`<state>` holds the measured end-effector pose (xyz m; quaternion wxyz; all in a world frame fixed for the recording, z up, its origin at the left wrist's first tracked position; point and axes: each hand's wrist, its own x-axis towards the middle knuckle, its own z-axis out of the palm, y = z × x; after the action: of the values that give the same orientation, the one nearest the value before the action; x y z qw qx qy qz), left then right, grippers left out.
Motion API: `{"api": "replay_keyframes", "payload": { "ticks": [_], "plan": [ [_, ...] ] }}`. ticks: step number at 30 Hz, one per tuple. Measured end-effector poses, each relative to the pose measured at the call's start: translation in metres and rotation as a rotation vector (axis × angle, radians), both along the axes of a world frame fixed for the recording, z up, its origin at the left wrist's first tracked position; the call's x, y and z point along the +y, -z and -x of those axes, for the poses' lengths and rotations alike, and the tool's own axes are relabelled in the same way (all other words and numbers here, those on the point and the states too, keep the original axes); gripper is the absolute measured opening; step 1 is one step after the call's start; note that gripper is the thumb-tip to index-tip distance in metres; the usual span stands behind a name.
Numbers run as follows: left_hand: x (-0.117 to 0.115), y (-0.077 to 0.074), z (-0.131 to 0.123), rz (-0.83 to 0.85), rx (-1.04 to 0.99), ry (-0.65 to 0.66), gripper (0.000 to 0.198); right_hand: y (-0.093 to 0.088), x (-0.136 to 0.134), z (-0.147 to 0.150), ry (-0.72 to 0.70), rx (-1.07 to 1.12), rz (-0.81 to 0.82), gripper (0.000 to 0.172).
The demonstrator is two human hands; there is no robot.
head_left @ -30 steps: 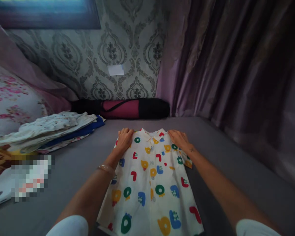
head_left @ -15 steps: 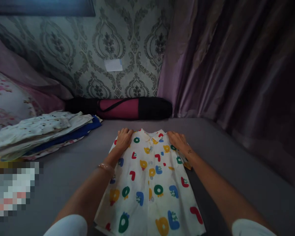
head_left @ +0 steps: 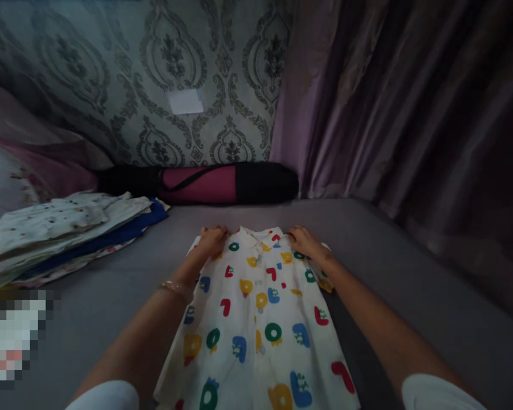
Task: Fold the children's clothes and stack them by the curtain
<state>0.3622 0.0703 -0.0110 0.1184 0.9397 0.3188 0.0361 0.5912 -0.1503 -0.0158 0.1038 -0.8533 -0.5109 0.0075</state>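
A white short-sleeved shirt point(head_left: 256, 319) printed with red, yellow, green and blue figures lies front up, its collar pointing away from me. The buttons run down its middle and look fastened. At the shirt's left shoulder in the picture, my left hand point(head_left: 214, 239) has its fingers curled in on the cloth. My right hand point(head_left: 305, 242) pinches the other shoulder, close beside the collar. Both sets of fingertips are partly hidden. The shirt's lower edge runs out at the bottom of the view.
A grey sheet point(head_left: 389, 273) covers the surface under the shirt. To the left lies a stack of clothes point(head_left: 68, 228) beside a flowered pillow point(head_left: 8, 176). A black and maroon long bag point(head_left: 214, 183) rests along the patterned wall. Purple curtains point(head_left: 325, 125) hang at the right.
My fingers have curled in at the shoulders, where they lay flatter before. The left hand and that side of the shirt sit slightly further left. The view has tilted down a little.
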Motion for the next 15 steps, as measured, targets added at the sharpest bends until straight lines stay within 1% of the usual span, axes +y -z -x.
{"api": "replay_keyframes", "payload": {
  "ticks": [3,5,10,15],
  "plan": [
    [0.001,-0.006,-0.013,0.082,-0.013,-0.041,0.031,-0.002,0.013,-0.008,0.035,0.210,-0.060,0.031],
    [0.000,-0.008,-0.023,0.144,-0.032,-0.052,0.033,-0.002,0.023,-0.011,0.055,0.298,-0.065,0.030],
    [-0.004,-0.002,-0.046,0.279,-0.097,-0.079,0.034,0.002,0.040,-0.008,0.035,0.377,-0.039,0.028],
    [0.001,0.006,-0.052,0.372,-0.208,-0.107,0.027,0.008,0.045,-0.005,-0.002,0.451,-0.092,0.024]
  ]
}}
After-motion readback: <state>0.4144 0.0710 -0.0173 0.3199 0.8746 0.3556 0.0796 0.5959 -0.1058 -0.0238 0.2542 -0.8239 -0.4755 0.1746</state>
